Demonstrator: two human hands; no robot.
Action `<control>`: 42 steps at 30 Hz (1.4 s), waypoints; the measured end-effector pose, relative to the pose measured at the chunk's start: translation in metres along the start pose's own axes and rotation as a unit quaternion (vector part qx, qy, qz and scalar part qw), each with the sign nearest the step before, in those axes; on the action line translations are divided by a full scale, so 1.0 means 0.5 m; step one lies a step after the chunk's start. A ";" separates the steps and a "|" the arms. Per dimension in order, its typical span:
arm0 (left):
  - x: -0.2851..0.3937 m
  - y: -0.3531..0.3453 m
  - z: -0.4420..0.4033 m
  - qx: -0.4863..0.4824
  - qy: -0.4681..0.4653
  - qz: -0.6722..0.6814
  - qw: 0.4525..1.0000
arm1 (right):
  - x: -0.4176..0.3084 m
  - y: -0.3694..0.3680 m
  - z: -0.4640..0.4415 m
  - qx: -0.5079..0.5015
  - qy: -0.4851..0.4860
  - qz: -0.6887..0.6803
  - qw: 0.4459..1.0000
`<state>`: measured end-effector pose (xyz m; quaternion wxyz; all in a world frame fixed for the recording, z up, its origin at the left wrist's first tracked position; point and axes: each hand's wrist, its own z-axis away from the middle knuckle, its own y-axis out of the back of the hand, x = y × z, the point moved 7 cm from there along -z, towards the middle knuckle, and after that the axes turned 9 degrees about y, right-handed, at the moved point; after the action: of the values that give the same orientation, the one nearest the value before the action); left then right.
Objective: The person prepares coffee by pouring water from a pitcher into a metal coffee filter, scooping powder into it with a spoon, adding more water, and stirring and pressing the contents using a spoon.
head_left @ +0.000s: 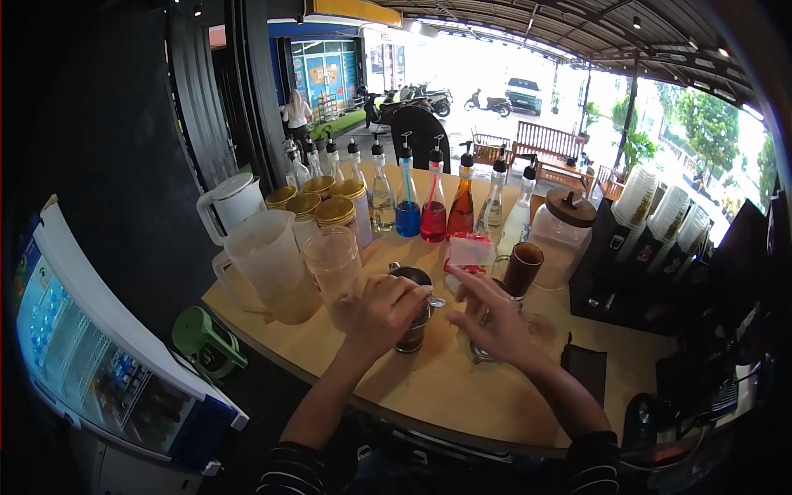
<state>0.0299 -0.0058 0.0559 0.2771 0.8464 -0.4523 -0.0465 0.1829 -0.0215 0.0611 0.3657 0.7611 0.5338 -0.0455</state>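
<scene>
"Where is the dark glass [410, 339]?"

"On the table [470, 404], by the left hand [386, 312]."

"Is that hand holding it?"

"Its fingers bend over the glass, near a small shiny thing [437, 303]. I can't tell if they grip anything."

"And the right hand [499, 326]?"

"It's open, fingers apart, to the right of the glass."

"What else is near?"

"A mug of brown drink [524, 268], behind the glass and to its right."

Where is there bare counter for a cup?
Bare counter lies between the forearms, nearer than the dark glass at the left hand; another patch lies between the flat black item and cup holder. Crowded: the back, with pump bottles and gold-lidded jars.
</scene>
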 end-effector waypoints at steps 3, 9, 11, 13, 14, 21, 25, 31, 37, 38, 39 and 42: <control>0.000 -0.014 0.016 -0.016 -0.017 -0.026 0.999 | -0.005 -0.043 -0.020 -0.029 0.059 -0.015 0.998; -0.078 0.021 0.039 0.047 0.187 0.102 0.976 | 0.005 -0.041 -0.026 0.027 0.143 0.071 0.987; -0.100 0.018 0.053 0.056 0.256 0.141 0.955 | 0.010 -0.050 -0.027 0.021 0.151 0.081 0.985; -0.117 -0.029 0.068 -0.014 0.297 0.114 0.948 | 0.008 -0.059 -0.025 0.016 0.159 0.092 0.983; -0.120 -0.039 0.069 -0.013 0.296 0.114 0.948 | 0.005 -0.074 -0.021 -0.008 0.160 0.060 0.985; -0.131 -0.062 0.073 -0.026 0.330 0.155 0.931 | 0.020 -0.060 -0.026 -0.011 0.143 0.064 0.988; -0.130 -0.062 0.070 -0.013 0.336 0.220 0.915 | 0.004 -0.061 -0.022 -0.035 0.120 -0.009 0.992; -0.110 -0.041 0.044 -0.023 0.273 0.179 0.945 | 0.012 -0.033 -0.033 0.000 0.094 0.018 0.995; -0.132 -0.052 0.049 -0.030 0.257 0.201 0.945 | 0.011 -0.025 -0.037 0.028 0.081 -0.031 0.996; -0.132 -0.051 0.049 -0.030 0.257 0.201 0.945 | 0.011 -0.025 -0.039 0.026 0.085 -0.029 0.996; -0.132 -0.050 0.048 -0.032 0.262 0.214 0.941 | 0.010 -0.025 -0.041 0.024 0.090 -0.026 0.995; -0.136 -0.051 0.045 -0.033 0.272 0.256 0.927 | -0.011 -0.040 -0.038 -0.027 0.074 -0.073 0.994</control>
<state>0.0013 0.0495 0.0120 0.4199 0.6726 -0.5588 0.2430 0.1576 -0.0113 0.0673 0.3413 0.7114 0.6143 -0.0017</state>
